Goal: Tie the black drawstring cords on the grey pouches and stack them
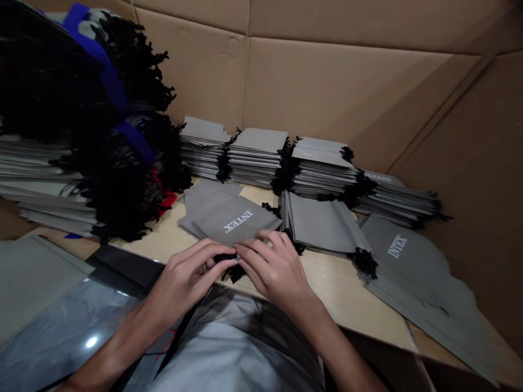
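Note:
Just over the table's front edge my two hands meet, fingertips close together. My left hand (190,275) is closed, with thumb and fingers pinched on a black drawstring (224,257). Curled in from the other side, my right hand (275,264) has its fingertips on the same drawstring, partly hiding it. Black cord ends (235,274) dangle below the fingers. Behind my hands a grey pouch (235,219) with white INTEX lettering lies flat on other grey pouches.
Stacks of grey pouches (257,158) line the cardboard wall (359,87). A pouch pile (322,220) lies to the right, beside loose INTEX pouches (412,267). At left rises a tall heap of black cords (122,163) with blue bands (108,71). The wooden tabletop (327,288) ends near my lap.

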The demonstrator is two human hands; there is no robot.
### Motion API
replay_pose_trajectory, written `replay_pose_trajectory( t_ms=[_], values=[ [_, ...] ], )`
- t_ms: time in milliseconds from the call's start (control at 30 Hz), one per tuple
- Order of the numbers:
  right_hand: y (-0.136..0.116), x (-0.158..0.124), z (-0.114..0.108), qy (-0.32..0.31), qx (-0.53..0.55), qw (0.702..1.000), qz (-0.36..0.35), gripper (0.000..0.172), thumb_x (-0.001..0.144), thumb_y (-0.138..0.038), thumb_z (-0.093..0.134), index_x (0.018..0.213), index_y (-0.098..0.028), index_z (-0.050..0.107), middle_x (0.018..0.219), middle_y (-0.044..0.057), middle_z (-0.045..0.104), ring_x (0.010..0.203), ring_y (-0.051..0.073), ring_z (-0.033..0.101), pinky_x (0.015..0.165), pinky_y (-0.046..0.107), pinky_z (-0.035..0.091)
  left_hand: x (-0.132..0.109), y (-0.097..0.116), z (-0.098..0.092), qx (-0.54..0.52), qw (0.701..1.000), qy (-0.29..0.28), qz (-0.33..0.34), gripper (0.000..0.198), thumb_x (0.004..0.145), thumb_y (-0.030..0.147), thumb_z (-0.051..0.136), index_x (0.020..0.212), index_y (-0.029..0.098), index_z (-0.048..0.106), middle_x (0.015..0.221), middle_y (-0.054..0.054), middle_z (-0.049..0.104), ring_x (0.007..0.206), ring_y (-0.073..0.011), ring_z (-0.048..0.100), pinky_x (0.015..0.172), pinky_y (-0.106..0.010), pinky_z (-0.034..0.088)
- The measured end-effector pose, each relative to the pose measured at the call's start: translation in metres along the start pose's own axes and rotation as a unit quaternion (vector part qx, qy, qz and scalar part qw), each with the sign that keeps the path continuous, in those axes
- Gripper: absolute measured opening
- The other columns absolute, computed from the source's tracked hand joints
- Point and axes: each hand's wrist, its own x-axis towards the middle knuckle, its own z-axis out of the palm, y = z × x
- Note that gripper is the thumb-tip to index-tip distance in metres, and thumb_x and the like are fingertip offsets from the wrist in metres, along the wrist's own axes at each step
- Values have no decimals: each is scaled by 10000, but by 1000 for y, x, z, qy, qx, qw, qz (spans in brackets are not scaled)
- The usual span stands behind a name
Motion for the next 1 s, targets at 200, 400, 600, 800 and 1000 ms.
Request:
replay_pose_trajectory(
  t_ms=[200,400,600,800,1000],
  values=[
    [0,1,0,0,1,1000,-11,164,1136,-180,637,1248,-158,756,999,46,816,948,247,594,855,413,450,3,4,-5,31,999,13,39,196,1091,130,650,1176,245,784,1060,-11,817,888,-142,802,739,-173,624],
    [-4,1,2,-10,6,1000,-3,189,1114,-141,599,1228,-165,747,957,57,771,905,253,539,812,413,416,0,2,-8,98,991,12,92,153,1117,142,640,1190,221,749,1061,-20,818,905,-151,801,832,-218,581],
    [-3,-1,3,-48,6,999,-11,200,1019,-111,600,1143,-179,741,992,67,757,959,268,525,865,433,408,-2,0,-7,139,988,-19,66,132,1152,221,601,1211,237,717,1044,-12,790,848,-158,786,745,-246,559],
    [-3,-2,3,-50,6,999,-7,215,993,-105,623,1158,-190,733,1029,66,756,981,270,523,902,432,393,-3,3,-7,112,992,-50,13,115,1138,261,618,1225,241,691,1080,-16,766,751,-132,748,647,-220,553],
    [-5,-1,3,-38,12,999,-7,160,1031,-119,626,1121,-178,744,991,61,759,985,265,532,861,428,396,-1,7,-9,40,999,-32,-8,161,1084,217,662,1227,247,731,1008,-4,779,665,-113,707,545,-179,528]
  ],
)
